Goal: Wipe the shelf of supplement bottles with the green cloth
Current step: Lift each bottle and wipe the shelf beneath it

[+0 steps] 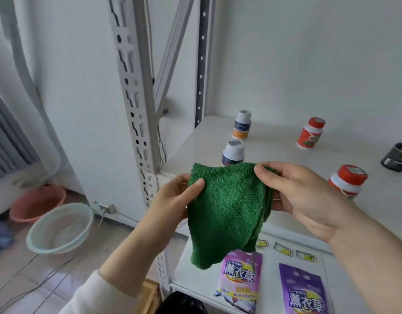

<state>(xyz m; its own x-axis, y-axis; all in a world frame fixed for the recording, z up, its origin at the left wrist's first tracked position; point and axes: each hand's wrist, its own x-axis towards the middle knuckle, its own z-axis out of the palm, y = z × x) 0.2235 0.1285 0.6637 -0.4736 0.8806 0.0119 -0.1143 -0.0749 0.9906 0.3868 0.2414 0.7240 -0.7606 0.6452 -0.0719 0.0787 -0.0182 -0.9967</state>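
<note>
I held the folded green terry cloth in the air before the shelf, my left hand and right hand each pinching a top corner. Wiping hadn't begun, I judged; next came lowering it onto the white shelf board, working round the scattered plastic supplement bottles.

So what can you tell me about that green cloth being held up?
The green cloth looks like thick, fuzzy terry towelling, dark green, folded into several layers. It hangs in the air in front of the shelf, not touching it. The left hand pinches its upper left edge; the right hand grips its upper right corner. Its lower end droops freely.
</note>
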